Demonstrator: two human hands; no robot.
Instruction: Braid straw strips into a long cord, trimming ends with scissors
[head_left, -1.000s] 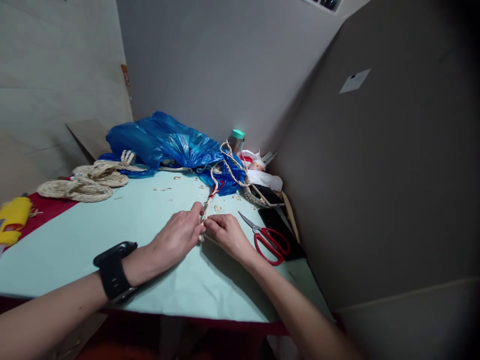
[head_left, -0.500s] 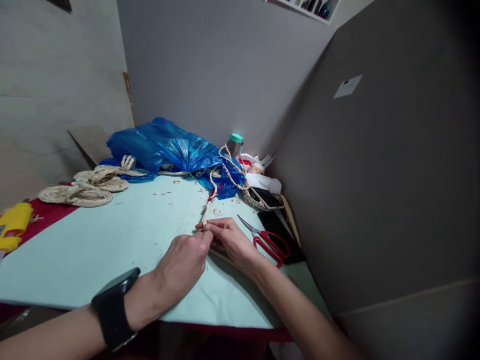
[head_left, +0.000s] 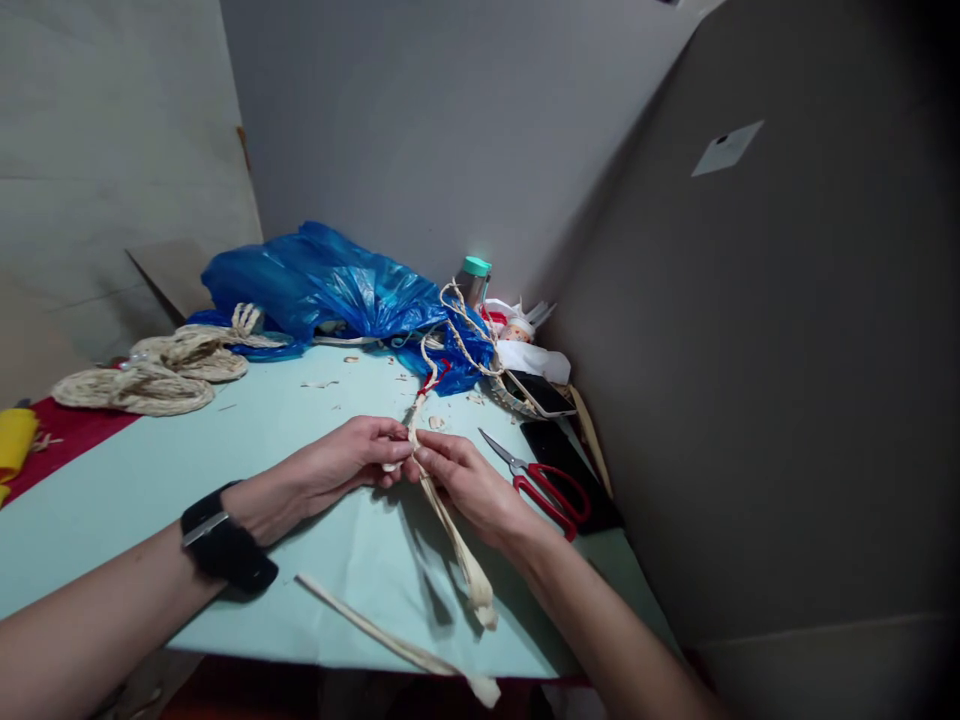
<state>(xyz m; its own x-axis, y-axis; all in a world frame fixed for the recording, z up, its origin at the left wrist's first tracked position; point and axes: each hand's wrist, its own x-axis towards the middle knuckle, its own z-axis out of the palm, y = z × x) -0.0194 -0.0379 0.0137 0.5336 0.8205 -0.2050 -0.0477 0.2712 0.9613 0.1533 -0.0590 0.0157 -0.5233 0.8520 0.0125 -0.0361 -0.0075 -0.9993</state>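
My left hand (head_left: 341, 463) and my right hand (head_left: 459, 482) meet over the pale green table (head_left: 150, 490), both pinching a braided cord of pale dried husk (head_left: 417, 405). The cord runs from a red tie near the blue plastic bag (head_left: 330, 285) down to my fingertips. Below my right hand loose husk strips (head_left: 461, 550) hang toward the table's front edge. Another loose strip (head_left: 375, 630) lies flat near the front edge. A black watch (head_left: 225, 545) sits on my left wrist.
Red-handled scissors (head_left: 544, 485) lie right of my right hand, beside two dark phones (head_left: 559, 440). Coils of braided husk (head_left: 150, 370) lie at the left. A yellow object (head_left: 13, 440) sits at the far left. A green-capped bottle (head_left: 472, 280) and a brown partition (head_left: 750, 350) stand behind and right.
My left hand turned palm-up and both hands shifted slightly. Loose husk strips now show below my right hand and along the front edge; earlier they were hidden.
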